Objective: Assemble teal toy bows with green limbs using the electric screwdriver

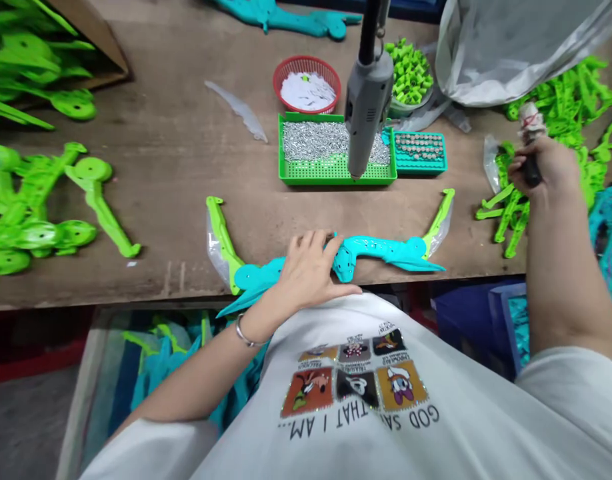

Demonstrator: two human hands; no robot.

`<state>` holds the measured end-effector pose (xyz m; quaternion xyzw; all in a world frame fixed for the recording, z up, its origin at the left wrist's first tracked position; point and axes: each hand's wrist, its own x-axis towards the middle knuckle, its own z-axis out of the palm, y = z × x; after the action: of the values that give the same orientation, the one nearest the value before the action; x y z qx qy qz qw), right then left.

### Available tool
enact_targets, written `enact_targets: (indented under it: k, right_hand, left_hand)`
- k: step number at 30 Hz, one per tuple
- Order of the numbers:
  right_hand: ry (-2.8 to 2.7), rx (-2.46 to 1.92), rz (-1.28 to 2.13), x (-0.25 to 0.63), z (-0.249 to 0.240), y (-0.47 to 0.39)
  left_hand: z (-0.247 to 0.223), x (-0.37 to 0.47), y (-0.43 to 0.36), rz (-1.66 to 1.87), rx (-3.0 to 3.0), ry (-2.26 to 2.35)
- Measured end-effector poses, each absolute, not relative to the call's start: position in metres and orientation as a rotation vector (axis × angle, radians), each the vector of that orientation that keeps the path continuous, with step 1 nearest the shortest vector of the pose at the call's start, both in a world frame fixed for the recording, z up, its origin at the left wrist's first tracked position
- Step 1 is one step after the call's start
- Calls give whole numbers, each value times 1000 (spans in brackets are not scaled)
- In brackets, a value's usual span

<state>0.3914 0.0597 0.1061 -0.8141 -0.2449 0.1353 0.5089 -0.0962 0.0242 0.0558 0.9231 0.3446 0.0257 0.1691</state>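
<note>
My left hand point(309, 270) lies over the middle of a turquoise toy bow point(386, 253) at the table's near edge, its fingers bent over the far side and the thumb towards my body. Lime green limbs point(222, 233) with clear plastic pieces stick out from both ends of the bow. Off to the right, my right hand point(553, 163) is closed around a black-handled tool point(532, 172) with a whitish wrapped end. Below that tool are loose lime green parts point(511, 213).
A grey electric screwdriver point(369, 107) hangs over a green tray point(336, 175) of small metal screws. Beside it are a turquoise tray point(421, 163), a red basket point(281, 83) and a bowl of green pieces point(409, 73). Green parts point(31, 213) pile up at left.
</note>
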Motion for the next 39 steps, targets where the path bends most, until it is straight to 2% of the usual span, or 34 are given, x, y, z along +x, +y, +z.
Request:
enact_targets:
  k: [3,10,28,33,36,39]
  right_hand:
    - [-390,-1781,432,365,112,21]
    - [-620,-1595,358,323,105,-72]
    - [-770,-1832,269,264,71,-164]
    - [-828,-1934,477,261,74,-183]
    - [-890,-1960,482,257,75,-193]
    - [-1031,-2079,335,250,82,-206]
  left_hand:
    - [49,-76,25,80,2600,1128]
    - [39,-62,28,33,2471,1197]
    - [36,-72,31,172,2495,1032]
    - [51,-96,10,-96,2622,1329]
    - [48,-108,0,-307,2687,1219]
    - [40,-115,-17,-397,2724,1056]
